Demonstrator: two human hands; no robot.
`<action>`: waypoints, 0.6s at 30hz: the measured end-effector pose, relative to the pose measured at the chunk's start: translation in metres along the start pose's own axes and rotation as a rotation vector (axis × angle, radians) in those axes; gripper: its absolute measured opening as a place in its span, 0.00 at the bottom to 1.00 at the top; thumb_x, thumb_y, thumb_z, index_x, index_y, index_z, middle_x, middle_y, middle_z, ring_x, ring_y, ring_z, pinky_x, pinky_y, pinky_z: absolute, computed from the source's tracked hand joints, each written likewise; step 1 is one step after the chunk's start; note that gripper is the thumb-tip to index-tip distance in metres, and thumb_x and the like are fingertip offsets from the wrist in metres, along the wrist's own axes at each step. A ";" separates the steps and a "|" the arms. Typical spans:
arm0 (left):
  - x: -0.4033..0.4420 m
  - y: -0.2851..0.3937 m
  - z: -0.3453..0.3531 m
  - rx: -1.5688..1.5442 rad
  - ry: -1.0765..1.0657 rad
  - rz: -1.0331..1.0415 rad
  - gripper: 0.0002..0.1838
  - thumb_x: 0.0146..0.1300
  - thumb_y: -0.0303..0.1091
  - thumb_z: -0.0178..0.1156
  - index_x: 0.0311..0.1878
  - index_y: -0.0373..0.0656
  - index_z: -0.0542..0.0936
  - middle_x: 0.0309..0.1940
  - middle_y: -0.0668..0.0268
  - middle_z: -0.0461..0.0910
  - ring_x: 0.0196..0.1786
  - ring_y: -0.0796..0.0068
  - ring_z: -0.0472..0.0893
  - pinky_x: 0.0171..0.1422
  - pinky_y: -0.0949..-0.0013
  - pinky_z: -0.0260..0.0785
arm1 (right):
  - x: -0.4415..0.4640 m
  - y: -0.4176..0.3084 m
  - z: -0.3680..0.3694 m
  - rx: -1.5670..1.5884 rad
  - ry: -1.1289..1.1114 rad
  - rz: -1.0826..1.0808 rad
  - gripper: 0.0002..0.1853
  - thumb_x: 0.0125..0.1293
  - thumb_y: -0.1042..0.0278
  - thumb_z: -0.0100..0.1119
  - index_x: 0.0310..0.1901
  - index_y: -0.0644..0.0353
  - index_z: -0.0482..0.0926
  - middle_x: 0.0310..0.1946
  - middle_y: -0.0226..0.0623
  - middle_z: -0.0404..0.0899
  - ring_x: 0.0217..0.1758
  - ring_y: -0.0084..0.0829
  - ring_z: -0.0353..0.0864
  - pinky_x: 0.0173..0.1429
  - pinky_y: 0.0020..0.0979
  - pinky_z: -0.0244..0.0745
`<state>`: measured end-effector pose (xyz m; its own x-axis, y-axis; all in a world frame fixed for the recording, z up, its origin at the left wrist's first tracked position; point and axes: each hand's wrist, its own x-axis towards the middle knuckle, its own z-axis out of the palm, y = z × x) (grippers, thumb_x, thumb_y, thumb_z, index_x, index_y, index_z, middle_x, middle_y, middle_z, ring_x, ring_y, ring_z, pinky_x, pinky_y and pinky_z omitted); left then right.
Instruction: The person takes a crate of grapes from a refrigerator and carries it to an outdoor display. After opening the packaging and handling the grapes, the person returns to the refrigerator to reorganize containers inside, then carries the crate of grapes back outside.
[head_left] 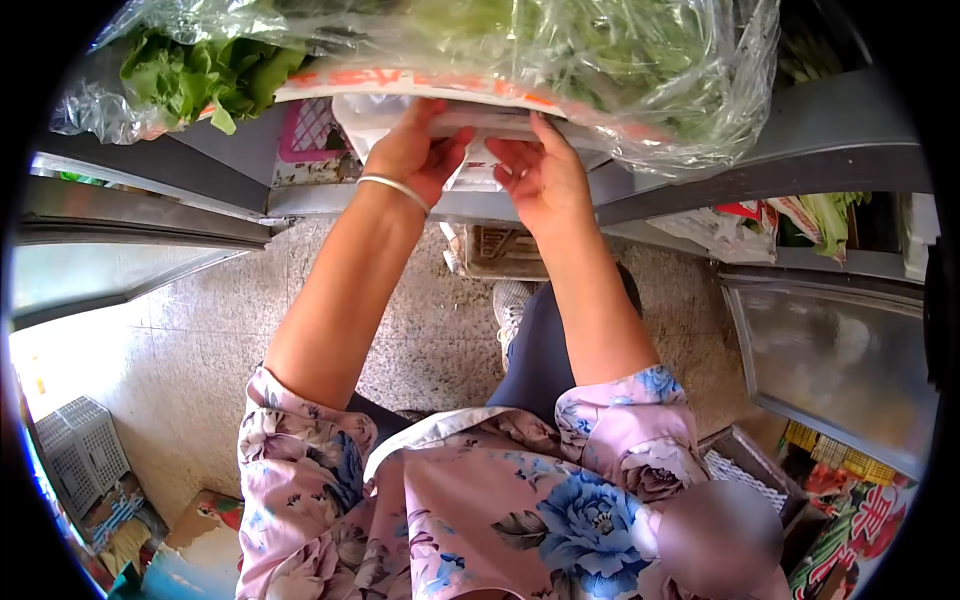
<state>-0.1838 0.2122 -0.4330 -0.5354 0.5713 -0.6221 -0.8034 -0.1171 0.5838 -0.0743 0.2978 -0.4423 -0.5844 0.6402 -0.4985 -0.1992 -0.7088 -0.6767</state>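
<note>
Both my hands reach forward under the front edge of a white box (420,88) with orange-red lettering. My left hand (415,152), with a pale bangle on the wrist, has its fingers half curled and pointing inward. My right hand (543,175) faces it, palm turned up, fingers loosely bent and apart. Both thumbs are close to the box's lower edge; whether they touch it I cannot tell. Behind the hands is white plastic wrapping (480,150) with red marks. Leafy greens (205,75) and a clear plastic bag of greens (640,60) lie above on the box.
A pink basket (305,130) sits behind on the left. Metal-framed doors stand open at the left (130,265) and right (830,350). A brown crate (500,255) is on the floor by my shoe (512,310). Grey crates (80,450) stand lower left, printed cartons (850,530) lower right.
</note>
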 end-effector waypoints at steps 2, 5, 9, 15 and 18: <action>0.004 -0.004 0.010 -0.067 -0.039 -0.026 0.10 0.61 0.37 0.53 0.42 0.43 0.72 0.36 0.64 0.74 0.37 0.72 0.76 0.35 0.77 0.74 | 0.006 0.000 -0.002 0.068 -0.045 -0.078 0.14 0.61 0.62 0.52 0.46 0.59 0.69 0.35 0.37 0.75 0.35 0.32 0.79 0.33 0.29 0.73; -0.001 0.007 0.017 -0.131 -0.073 -0.027 0.10 0.63 0.34 0.51 0.45 0.42 0.71 0.40 0.62 0.74 0.41 0.69 0.75 0.40 0.73 0.75 | 0.007 0.001 0.006 0.135 0.013 -0.197 0.10 0.62 0.67 0.50 0.44 0.59 0.71 0.35 0.36 0.74 0.36 0.32 0.78 0.37 0.26 0.77; 0.012 0.022 -0.003 -0.201 -0.114 -0.100 0.08 0.61 0.30 0.52 0.43 0.42 0.72 0.40 0.61 0.75 0.40 0.69 0.76 0.39 0.74 0.77 | 0.009 0.015 0.022 0.172 0.002 -0.220 0.13 0.61 0.66 0.52 0.45 0.61 0.70 0.33 0.37 0.76 0.27 0.30 0.80 0.23 0.23 0.75; 0.026 0.021 -0.045 -0.151 -0.139 -0.070 0.03 0.56 0.30 0.56 0.34 0.45 0.75 0.33 0.66 0.76 0.35 0.72 0.77 0.31 0.81 0.74 | 0.004 0.031 0.029 0.184 -0.070 -0.181 0.14 0.59 0.67 0.55 0.35 0.65 0.61 0.31 0.41 0.71 0.28 0.34 0.80 0.22 0.31 0.78; 0.015 0.012 -0.035 -0.083 -0.128 0.109 0.05 0.57 0.33 0.55 0.35 0.45 0.74 0.31 0.67 0.75 0.32 0.74 0.76 0.30 0.83 0.73 | 0.001 0.024 0.024 0.136 -0.123 -0.098 0.11 0.60 0.68 0.55 0.39 0.64 0.68 0.33 0.36 0.72 0.35 0.38 0.81 0.29 0.35 0.80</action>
<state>-0.2103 0.1908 -0.4539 -0.5868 0.6500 -0.4829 -0.7642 -0.2474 0.5957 -0.0987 0.2741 -0.4458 -0.6471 0.6728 -0.3586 -0.3593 -0.6840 -0.6349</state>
